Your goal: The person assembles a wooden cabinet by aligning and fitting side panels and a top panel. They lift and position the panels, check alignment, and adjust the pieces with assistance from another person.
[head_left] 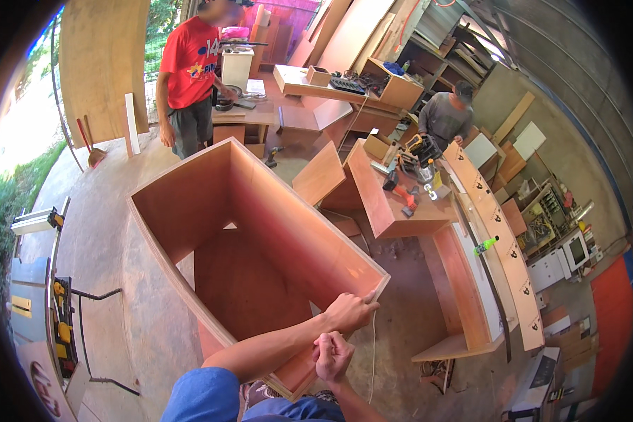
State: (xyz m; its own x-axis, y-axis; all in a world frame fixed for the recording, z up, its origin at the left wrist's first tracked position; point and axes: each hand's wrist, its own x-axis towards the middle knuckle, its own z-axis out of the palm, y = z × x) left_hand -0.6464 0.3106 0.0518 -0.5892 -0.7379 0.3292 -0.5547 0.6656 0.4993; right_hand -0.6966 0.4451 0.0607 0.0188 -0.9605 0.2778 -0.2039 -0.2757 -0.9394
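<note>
A large wooden cabinet box [281,225] with a reddish-brown inside stands open in front of me. My left arm reaches across its near end. At the right corner, my left hand [349,312] is closed against the rim, its fingers curled; whatever it may hold is hidden. My right hand [333,357] makes a fist just below the left forearm, close to the box's near edge. Its fingers cover anything inside them.
A person in a red shirt [190,63] stands beyond the box; another in grey [446,116] works at right. A cordless drill [403,197] lies on a wooden cabinet [373,186]. A green bottle [485,245] rests by a long board [503,246]. A pale cord [373,359] crosses the floor.
</note>
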